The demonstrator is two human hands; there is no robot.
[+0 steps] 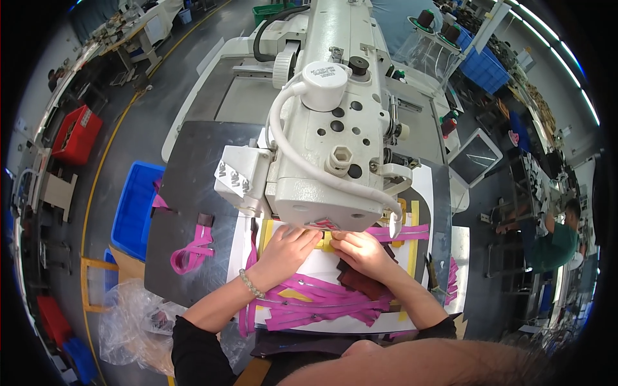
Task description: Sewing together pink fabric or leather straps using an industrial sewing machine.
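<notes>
Both my hands meet under the front of a large white sewing machine head (325, 193). My left hand (285, 254) has its fingers closed, with the tips at a yellow plate (327, 243) below the head. Facing it, my right hand (365, 253) pinches at the same spot. What lies between the fingertips is small and partly hidden. Just nearer to me is a pile of magenta zippers (315, 307), with dark brown pieces (360, 282) on its right part. One magenta zipper strip (409, 233) extends to the right of my right hand.
On the left of the dark work table (187, 157) lies a looped magenta zipper (192, 257) with a dark brown end. Beyond the table edge stand a blue bin (134, 209) and clear plastic bags (132, 325). A screen (476, 159) and a person in green (555, 244) are at right.
</notes>
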